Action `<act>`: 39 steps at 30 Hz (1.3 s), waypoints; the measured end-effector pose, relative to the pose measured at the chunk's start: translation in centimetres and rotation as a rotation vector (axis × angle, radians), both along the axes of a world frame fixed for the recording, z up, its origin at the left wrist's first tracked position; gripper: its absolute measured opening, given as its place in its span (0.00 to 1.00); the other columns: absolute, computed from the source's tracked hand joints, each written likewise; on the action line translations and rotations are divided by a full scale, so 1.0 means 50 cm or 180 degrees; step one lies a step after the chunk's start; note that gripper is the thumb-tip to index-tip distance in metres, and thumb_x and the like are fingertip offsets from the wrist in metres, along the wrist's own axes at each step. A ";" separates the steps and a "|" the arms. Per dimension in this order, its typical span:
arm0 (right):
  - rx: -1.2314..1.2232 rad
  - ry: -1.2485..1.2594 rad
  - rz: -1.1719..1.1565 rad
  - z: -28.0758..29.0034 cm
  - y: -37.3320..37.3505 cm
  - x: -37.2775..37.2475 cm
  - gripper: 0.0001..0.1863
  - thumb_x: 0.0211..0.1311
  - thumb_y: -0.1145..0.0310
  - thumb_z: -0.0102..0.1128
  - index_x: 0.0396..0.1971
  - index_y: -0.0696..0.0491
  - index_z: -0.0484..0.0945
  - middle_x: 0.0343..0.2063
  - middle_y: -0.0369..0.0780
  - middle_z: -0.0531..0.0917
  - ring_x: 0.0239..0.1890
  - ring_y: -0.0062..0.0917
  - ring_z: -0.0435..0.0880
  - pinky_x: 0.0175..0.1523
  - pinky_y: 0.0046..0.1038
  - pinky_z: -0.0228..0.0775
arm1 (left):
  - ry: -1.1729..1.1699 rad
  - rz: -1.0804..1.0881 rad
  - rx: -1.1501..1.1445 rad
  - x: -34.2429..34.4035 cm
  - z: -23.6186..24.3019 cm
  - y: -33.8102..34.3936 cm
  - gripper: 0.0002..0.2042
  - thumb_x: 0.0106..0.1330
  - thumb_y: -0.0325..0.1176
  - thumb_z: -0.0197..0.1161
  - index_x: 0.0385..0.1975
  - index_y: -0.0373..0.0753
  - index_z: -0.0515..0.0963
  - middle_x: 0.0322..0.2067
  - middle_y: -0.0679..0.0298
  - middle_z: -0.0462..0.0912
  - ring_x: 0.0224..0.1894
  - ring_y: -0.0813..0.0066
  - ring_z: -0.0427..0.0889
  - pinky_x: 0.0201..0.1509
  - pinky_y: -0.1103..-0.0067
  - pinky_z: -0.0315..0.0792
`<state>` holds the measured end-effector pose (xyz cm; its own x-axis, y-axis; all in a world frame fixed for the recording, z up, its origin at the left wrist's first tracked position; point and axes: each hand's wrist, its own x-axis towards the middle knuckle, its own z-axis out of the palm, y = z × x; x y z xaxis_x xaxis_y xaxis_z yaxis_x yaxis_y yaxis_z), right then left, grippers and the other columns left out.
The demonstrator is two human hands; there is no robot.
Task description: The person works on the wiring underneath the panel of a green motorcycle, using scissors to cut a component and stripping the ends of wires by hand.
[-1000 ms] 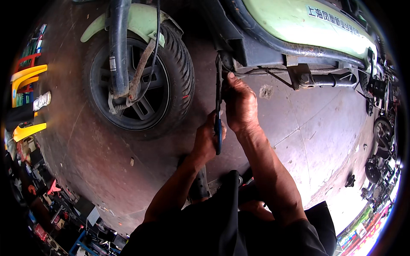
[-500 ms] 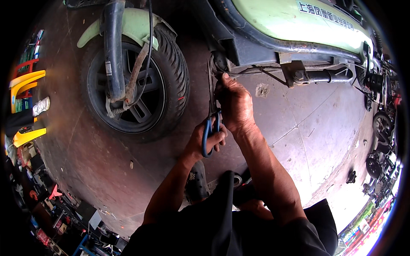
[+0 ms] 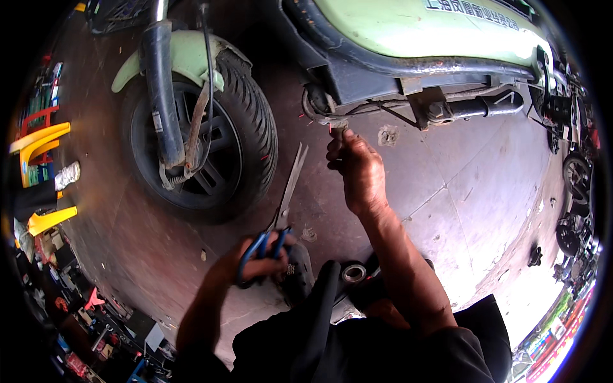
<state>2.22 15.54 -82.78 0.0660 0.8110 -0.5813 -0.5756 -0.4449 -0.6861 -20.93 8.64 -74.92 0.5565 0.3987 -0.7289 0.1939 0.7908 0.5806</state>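
My left hand grips blue-handled scissors by the loops, blades pointing up toward the scooter and slightly apart. My right hand pinches a small dull piece at the dark cable bundle below the green scooter body; thin red wire ends show there. The front wheel, with its green fender and fork, stands left of my hands. A roll of tape lies by my shoes at the bottom, partly hidden.
At far left are yellow plastic pieces and another person's leg with a white shoe. Parts and tools crowd the lower left. Wheels and machinery line the right edge. A metal strut runs under the scooter.
The scissors have come away from the cable, moving down and left with my left hand. My right hand has shifted slightly down. Red wire ends now show at the cable.
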 end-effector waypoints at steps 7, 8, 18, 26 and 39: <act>0.0023 0.0023 -0.0278 0.006 -0.003 -0.032 0.08 0.57 0.65 0.62 0.31 0.54 0.80 0.24 0.32 0.78 0.27 0.16 0.74 0.35 0.21 0.66 | 0.0894 -0.1246 -0.0027 -0.054 0.088 0.156 0.25 0.51 0.31 0.64 0.50 0.26 0.69 0.27 0.62 0.77 0.25 0.74 0.80 0.30 0.79 0.76; 0.0019 0.0032 -0.0341 0.007 0.001 -0.034 0.07 0.57 0.66 0.62 0.30 0.54 0.80 0.23 0.32 0.77 0.27 0.16 0.73 0.35 0.20 0.66 | 0.0964 -0.1315 -0.0045 -0.048 0.096 0.175 0.26 0.51 0.32 0.64 0.50 0.26 0.69 0.27 0.62 0.77 0.25 0.74 0.80 0.30 0.79 0.76; 0.0525 -0.0921 -0.0391 0.026 0.018 -0.029 0.07 0.59 0.70 0.60 0.26 0.57 0.77 0.21 0.28 0.73 0.25 0.11 0.66 0.32 0.17 0.61 | 0.0813 -0.1384 -0.0445 -0.020 0.085 0.244 0.26 0.48 0.31 0.64 0.49 0.27 0.70 0.26 0.58 0.79 0.22 0.73 0.80 0.22 0.83 0.72; 0.0677 -0.1334 -0.0410 0.011 0.022 -0.031 0.03 0.57 0.77 0.61 0.27 0.60 0.76 0.22 0.30 0.76 0.26 0.11 0.70 0.33 0.16 0.64 | 0.0235 -0.1129 -0.0514 -0.024 0.025 0.228 0.26 0.49 0.33 0.65 0.47 0.25 0.69 0.25 0.55 0.78 0.21 0.74 0.79 0.20 0.85 0.71; 0.0548 -0.1393 -0.0334 0.001 0.016 -0.029 0.04 0.58 0.75 0.60 0.27 0.59 0.77 0.22 0.29 0.75 0.27 0.11 0.69 0.34 0.17 0.63 | 0.0851 -0.1889 -0.0327 -0.007 0.075 0.349 0.23 0.48 0.29 0.65 0.45 0.25 0.74 0.22 0.59 0.78 0.19 0.74 0.78 0.22 0.81 0.75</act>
